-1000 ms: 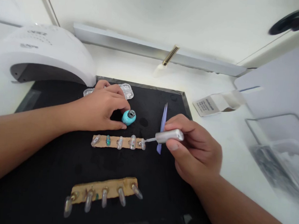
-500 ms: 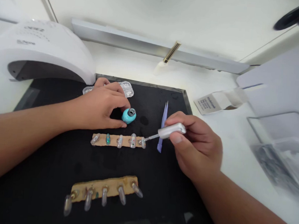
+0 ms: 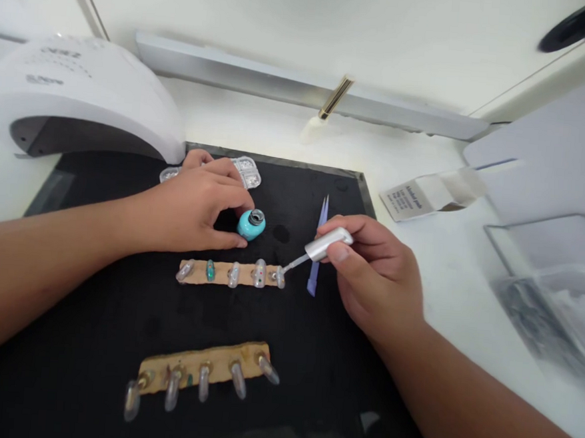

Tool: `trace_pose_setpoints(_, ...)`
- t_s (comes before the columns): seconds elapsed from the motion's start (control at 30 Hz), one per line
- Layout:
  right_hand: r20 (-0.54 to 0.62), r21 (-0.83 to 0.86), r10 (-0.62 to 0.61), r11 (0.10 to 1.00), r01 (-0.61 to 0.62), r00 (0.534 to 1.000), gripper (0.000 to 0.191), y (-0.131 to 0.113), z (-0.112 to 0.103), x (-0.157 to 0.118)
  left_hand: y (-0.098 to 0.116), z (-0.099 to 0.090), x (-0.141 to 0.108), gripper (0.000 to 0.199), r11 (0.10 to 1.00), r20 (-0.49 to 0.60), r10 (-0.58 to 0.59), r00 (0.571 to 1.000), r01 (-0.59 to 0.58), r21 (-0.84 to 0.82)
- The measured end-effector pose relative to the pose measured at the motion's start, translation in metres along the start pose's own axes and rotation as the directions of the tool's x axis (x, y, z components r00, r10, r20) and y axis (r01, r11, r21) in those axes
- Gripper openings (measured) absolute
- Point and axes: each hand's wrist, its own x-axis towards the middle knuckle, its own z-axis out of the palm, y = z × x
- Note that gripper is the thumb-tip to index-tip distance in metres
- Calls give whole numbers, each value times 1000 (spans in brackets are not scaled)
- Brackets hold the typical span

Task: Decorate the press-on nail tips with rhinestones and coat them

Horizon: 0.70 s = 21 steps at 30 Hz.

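My left hand [image 3: 198, 206] holds an uncapped turquoise bottle [image 3: 250, 225] between thumb and finger on the black mat. In my right hand [image 3: 379, 272] is a silver-white brush cap [image 3: 328, 243], pinched between thumb and fingers. The brush tip touches the rightmost nail tip [image 3: 280, 277] on the upper tan strip [image 3: 222, 273]. That strip carries several glittery nail tips, one of them green [image 3: 211, 271]. Purple tweezers [image 3: 313, 274] lie on the mat beside my right hand.
A second strip [image 3: 222, 364] with several clear nail tips lies nearer. Around the mat are a white lamp [image 3: 95, 92], a gold-handled brush [image 3: 337, 97], an alcohol pads box [image 3: 409, 197] and a clear container [image 3: 546, 310]. A clear case [image 3: 247, 171] sits behind my left hand.
My right hand has moved slightly left and up with the brush cap, its tip still at the rightmost nail tip. My left hand and the bottle look nearly unchanged.
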Motion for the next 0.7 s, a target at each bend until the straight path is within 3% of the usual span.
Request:
trace_pose_setpoints(0.43, 40, 108, 29, 994, -33, 999, 17, 2, -1, 2, -2, 1, -1, 26, 1000, -5, -1, 1000, 1, -4)
trace_pose_setpoints(0.7, 53, -2, -17, 1000, 17, 998, 13, -4, 3, -4, 0, -1, 0, 25, 1000, 15, -25, 1000, 25, -8)
